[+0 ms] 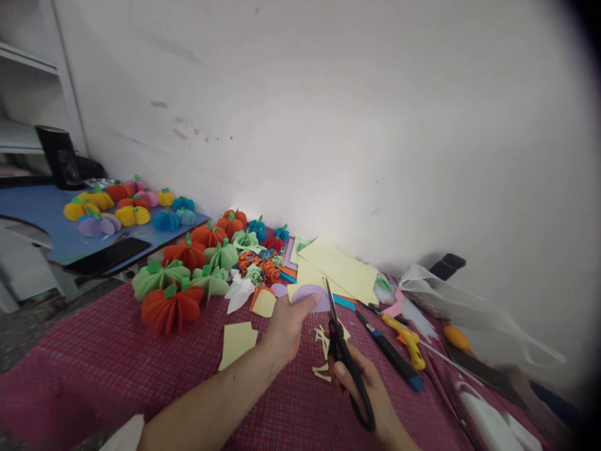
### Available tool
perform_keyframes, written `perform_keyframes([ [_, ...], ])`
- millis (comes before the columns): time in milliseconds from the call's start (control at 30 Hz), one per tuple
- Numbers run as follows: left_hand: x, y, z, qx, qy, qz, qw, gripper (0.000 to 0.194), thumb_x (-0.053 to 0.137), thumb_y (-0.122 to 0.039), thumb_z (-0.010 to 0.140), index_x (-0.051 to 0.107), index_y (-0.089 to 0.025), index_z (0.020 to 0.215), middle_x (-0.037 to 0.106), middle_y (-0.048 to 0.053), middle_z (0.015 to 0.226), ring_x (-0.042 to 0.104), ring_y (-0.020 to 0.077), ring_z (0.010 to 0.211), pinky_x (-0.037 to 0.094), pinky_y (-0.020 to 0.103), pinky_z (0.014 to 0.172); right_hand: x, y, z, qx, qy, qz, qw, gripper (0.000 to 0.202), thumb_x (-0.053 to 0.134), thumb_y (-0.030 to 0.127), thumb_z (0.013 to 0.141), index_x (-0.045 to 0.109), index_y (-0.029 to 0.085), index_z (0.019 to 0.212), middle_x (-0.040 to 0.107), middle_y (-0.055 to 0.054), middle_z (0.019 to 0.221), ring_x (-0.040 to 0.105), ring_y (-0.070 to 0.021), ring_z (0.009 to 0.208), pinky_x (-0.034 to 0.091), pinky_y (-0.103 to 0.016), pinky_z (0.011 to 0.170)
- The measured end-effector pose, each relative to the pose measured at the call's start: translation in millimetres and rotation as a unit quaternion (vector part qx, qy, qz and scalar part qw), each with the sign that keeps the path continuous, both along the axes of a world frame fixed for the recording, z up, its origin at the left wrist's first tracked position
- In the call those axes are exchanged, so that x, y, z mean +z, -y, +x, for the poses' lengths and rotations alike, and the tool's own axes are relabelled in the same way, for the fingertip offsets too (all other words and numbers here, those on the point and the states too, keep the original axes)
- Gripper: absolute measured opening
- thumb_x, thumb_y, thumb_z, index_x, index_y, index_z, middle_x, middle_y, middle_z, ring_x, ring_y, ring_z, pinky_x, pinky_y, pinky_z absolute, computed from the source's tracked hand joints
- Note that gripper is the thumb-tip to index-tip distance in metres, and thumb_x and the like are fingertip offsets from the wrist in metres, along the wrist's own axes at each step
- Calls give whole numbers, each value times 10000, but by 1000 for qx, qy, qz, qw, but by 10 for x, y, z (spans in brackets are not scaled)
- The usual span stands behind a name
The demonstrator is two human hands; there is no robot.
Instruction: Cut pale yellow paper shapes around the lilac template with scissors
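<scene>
Pinching purple rounded paper, left hand | right hand closed round scissors, blades beside paper's edge | assembled: many paper pumpkins, to the left | apparently uncut: pale-yellow sheets, behind the hands

And here's the red checked cloth, packed with paper pumpkins, tangled scraps, pale-yellow sheets and a yellow glue gun, while the blue table carries smaller pumpkins, a black cylinder and a flat black device!
</scene>
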State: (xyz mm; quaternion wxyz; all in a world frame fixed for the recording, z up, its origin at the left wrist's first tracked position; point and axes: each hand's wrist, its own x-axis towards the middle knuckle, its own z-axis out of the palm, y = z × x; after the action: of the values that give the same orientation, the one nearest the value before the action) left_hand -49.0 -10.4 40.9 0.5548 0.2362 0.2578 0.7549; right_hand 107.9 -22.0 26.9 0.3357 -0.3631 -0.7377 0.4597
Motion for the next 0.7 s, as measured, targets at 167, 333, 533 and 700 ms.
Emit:
perform_keyframes([
  [167,12,-1,11,-2,12,-3,1000,225,669,-220,636,628,-95,819,665,88,799,602,191,744,442,320,725,-59,-9,15,23,-11,-28,999,500,520,467,769,489,181,1177,430,18,592,378,-103,517,359,-225,479],
  [333,36,21,1,-4,16,7,1000,214,673,-223,628,636,-100,799,670,81,775,607,189,729,441,321,726,-41,-14,29,28,13,-21,999,466,479,447,800,488,172,1175,438,14,598,381,-104,511,351,-227,475],
  [533,48,26,-8,-11,15,9,1000,203,674,-220,628,642,-107,794,672,70,757,608,179,707,445,314,716,93,-4,65,14,40,17,999,420,521,477,753,590,168,1028,469,0,587,431,-135,545,399,-247,499],
  [700,31,25,-4,-32,-3,6,999,220,669,-235,635,646,-103,810,670,74,757,603,176,681,451,313,695,169,-3,144,33,59,18,998,352,508,442,773,609,147,935,471,4,586,433,-128,548,414,-247,525],
])
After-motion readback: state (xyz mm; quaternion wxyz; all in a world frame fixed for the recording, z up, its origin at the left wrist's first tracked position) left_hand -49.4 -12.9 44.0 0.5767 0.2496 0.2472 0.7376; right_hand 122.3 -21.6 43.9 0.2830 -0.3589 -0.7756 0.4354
